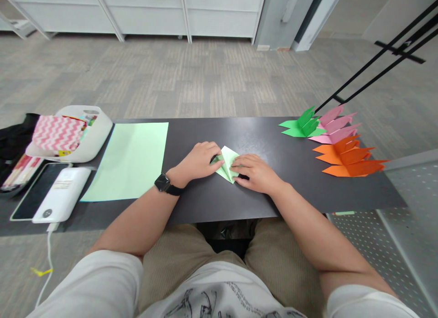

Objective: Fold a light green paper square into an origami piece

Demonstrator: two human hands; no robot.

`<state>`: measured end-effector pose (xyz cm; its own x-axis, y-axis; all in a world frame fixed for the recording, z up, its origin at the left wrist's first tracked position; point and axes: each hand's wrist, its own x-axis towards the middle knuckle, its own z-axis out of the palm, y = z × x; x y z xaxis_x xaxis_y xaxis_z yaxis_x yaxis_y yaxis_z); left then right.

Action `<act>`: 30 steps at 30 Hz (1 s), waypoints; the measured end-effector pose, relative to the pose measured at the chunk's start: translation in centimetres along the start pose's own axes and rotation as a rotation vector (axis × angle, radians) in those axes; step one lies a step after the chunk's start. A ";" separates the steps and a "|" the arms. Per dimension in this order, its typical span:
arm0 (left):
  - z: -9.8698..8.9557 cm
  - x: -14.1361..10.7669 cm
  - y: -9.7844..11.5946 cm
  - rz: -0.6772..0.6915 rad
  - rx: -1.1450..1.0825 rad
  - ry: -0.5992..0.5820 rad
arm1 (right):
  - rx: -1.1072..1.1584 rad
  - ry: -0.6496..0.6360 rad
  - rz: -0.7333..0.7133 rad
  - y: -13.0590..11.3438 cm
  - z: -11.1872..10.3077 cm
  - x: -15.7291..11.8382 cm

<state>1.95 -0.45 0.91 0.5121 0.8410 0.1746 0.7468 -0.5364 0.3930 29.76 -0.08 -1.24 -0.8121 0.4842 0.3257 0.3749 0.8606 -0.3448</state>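
A small folded piece of pale green paper (226,171) lies on the dark table in front of me, with a crease down its middle and a pointed lower end. My left hand (200,162) is on its left side, thumb on the paper and fingers curved above the left edge. From the right, my right hand (255,173) touches the paper with its fingertips, the fingers bent and slightly apart. The paper lies between both hands; parts of its edges are hidden under the fingers.
Light green sheets (132,158) lie at the left of the table (219,208). Beyond them are a white basket (97,135), a power bank (62,195) with a cable, and a phone (29,201). Folded green (303,124), pink (337,124) and orange (349,158) paper pieces stand at the right.
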 end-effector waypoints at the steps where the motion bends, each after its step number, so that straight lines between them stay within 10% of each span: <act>1: 0.3 0.1 0.1 -0.017 -0.003 0.004 | 0.005 0.001 -0.006 0.0 0.1 0.0; 30: 1.5 0.4 0.9 -0.150 0.069 0.041 | -0.097 -0.025 0.044 -1.1 0.8 0.0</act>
<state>3.42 -0.71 -0.09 0.3755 0.9136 0.1561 0.8418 -0.4067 0.3548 29.02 -1.19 -1.56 -0.8045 0.5185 0.2897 0.4508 0.8506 -0.2707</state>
